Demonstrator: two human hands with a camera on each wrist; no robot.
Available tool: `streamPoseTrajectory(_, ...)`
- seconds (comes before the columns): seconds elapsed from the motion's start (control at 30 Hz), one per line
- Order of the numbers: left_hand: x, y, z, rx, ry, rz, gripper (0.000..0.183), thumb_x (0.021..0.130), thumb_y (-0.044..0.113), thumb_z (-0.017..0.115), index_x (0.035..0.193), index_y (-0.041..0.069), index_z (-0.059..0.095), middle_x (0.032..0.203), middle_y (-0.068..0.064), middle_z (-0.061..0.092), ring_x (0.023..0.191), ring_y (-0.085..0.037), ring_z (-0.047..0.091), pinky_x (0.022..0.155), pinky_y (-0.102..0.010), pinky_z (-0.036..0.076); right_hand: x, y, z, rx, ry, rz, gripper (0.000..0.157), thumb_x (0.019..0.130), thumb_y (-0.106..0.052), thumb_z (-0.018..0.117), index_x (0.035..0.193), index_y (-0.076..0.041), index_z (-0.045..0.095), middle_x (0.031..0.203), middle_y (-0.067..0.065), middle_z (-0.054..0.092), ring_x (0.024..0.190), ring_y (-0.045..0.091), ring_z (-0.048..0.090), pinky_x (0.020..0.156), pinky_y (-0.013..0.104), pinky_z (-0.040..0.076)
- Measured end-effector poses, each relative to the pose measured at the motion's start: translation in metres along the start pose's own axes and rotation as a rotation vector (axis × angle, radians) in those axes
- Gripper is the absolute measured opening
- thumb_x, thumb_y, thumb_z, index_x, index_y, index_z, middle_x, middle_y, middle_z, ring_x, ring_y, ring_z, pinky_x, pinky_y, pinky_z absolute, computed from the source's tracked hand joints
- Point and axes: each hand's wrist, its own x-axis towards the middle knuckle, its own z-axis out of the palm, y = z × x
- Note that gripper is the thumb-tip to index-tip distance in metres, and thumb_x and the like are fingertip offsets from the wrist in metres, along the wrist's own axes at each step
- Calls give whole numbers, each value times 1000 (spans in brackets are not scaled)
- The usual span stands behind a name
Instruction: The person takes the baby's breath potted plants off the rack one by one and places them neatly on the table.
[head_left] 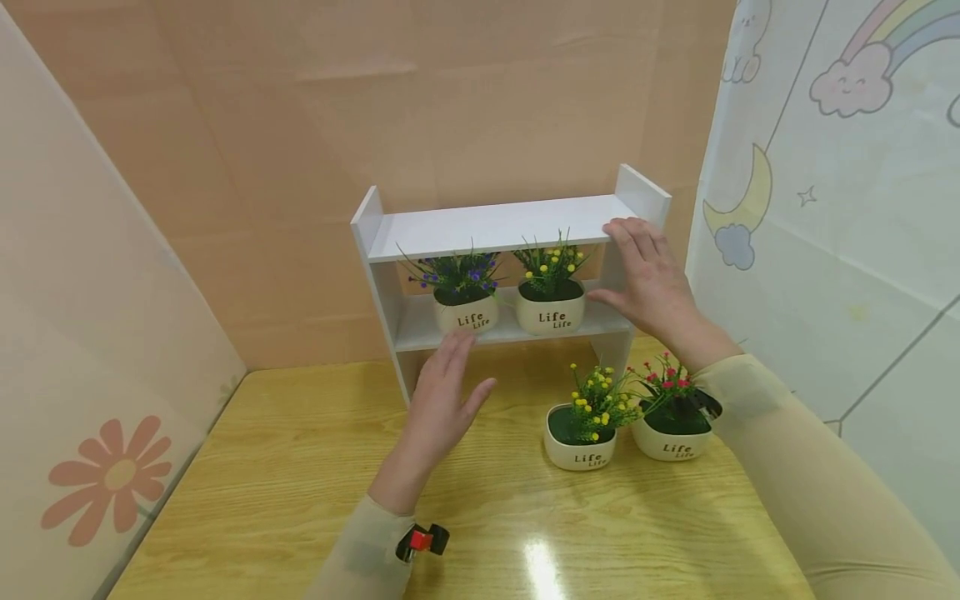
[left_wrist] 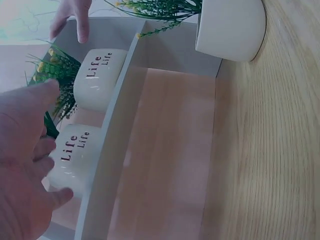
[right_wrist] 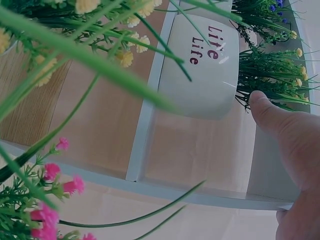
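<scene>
My left hand (head_left: 438, 408) is raised with extended fingers before a cream pot of purple flowers (head_left: 465, 313), its fingertips overlapping the pot's lower edge in the head view. Whether they touch cannot be told. That pot stands on the middle board of a white two-tier shelf (head_left: 495, 227). To its right sits a pot of yellow flowers (head_left: 551, 315), lettered "Life" like the others. My right hand (head_left: 651, 279) has its fingertips at the front edge of the top board, near the right side panel, thumb pointing toward the yellow-flower pot. Neither hand holds anything.
On the wooden table (head_left: 285, 483), right of centre, stand another yellow-flower pot (head_left: 579, 455) and a pink-flower pot (head_left: 671, 447), below my right forearm. A tan backdrop (head_left: 300, 167) rises behind the shelf. Patterned white panels (head_left: 862, 250) border the right side.
</scene>
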Motion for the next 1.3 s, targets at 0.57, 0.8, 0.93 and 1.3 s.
streamPoseTrajectory(0.57, 30, -28, 1, -68, 77, -275, 88, 106, 36, 77, 170, -2, 30, 172, -26, 35, 162, -43, 31, 132, -55, 26, -1, -2, -1, 1, -6, 10, 111, 79, -23, 103, 164, -1, 34, 164, 25, 36, 155, 46, 29, 133, 53, 20)
streamPoseTrajectory(0.8, 55, -42, 1, -116, 132, -278, 97, 100, 35, 85, 170, -2, 30, 168, -27, 39, 151, -48, 45, 125, -61, 38, -1, -1, 0, -2, -1, 2, 112, 79, -24, 103, 164, -1, 34, 165, 25, 35, 155, 46, 29, 134, 53, 19)
streamPoseTrajectory(0.93, 65, -49, 3, -163, 133, -333, 105, 99, 44, 84, 171, -3, 24, 171, -30, 35, 150, -54, 44, 122, -66, 39, 0, -1, 0, 1, 5, -3, 112, 79, -24, 103, 164, -1, 34, 164, 25, 36, 155, 46, 29, 134, 52, 18)
streamPoseTrajectory(1.3, 85, -40, -12, -303, 26, -488, 114, 99, 47, 83, 175, 4, 10, 178, -27, 19, 159, -49, 34, 127, -60, 35, -1, 0, 0, -4, 11, -10, 112, 80, -25, 103, 164, -1, 34, 164, 25, 36, 155, 46, 29, 134, 52, 18)
